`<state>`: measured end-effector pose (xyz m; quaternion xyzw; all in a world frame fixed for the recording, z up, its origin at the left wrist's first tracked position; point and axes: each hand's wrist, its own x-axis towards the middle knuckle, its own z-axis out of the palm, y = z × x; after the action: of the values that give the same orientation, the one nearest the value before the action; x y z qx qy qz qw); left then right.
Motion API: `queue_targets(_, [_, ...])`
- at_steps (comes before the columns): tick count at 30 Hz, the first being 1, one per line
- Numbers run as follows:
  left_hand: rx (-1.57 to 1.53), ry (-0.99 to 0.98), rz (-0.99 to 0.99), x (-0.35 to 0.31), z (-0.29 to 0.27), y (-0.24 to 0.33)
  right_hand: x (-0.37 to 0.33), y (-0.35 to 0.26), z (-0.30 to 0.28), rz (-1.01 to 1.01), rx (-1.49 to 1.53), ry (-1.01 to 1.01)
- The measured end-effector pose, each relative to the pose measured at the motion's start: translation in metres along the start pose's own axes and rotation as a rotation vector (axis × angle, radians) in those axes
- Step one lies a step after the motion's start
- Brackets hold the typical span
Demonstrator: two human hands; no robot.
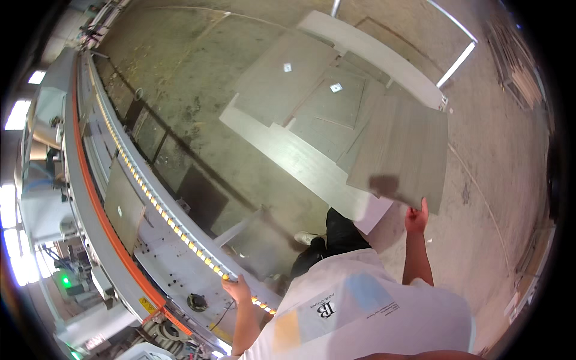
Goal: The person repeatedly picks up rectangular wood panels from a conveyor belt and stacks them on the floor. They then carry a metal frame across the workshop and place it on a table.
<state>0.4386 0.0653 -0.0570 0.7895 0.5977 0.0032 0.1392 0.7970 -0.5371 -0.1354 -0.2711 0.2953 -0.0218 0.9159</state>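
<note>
White shirt fills the bottom of view, dark trousers and one pale shoe (307,238) below it.

Far left: long machine (60,180) with orange stripe and a green indicator lit. Along its edge runs a conveyor rail (162,210) with a row of yellowish rollers. One small grey panel (123,204) sits on the machine bed beside that rail, sticker on it.

Left hand (236,290) is down on the near end of the rail, fingers resting over the edge. Looks like bracing, not carrying; can't tell if fingers are actually curled around anything.

Middle: bare concrete floor (180,90), stained. Beyond it a stack of grey wood-grain boards (300,102) lying flat, overlapping at odd angles, two with small white labels. A long pale board (288,153) runs diagonally under them.

Right hand (417,218) is up, closed on the lower edge of a large grey board (405,153), thumb on the face, fingers behind. Board is lifted and tilted, its far end over the right side of the stack, one-handed hold only.

Far right: white metal frame (459,57) on the floor, more timber piled by the wall.

Progress, as a judgement: one panel on the machine, one board in hand and off the pile, several more on the stack. Early to mid batch; most of the pile is left to handle.
</note>
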Motion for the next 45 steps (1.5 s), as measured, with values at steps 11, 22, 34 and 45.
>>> queue_targets(11, [-1.218, -0.934, -0.068, -0.053, -0.029, 0.152, -0.129, 0.065, 0.128, 0.429, -0.152, -0.349])
queue_targets(22, [-1.653, -0.257, -0.741, -0.132, -0.096, 0.027, -0.198, 0.238, 0.221, 1.175, -0.622, -0.828])
queue_targets(34, [-1.473, 0.452, -0.929, -0.272, -0.071, -0.098, -0.328, 0.4, 0.2, 1.754, -1.04, -1.081])
queue_targets(45, [-1.803, 0.631, -1.095, -0.263, -0.05, -0.155, -0.423, 0.458, 0.233, 1.589, -1.72, -1.647])
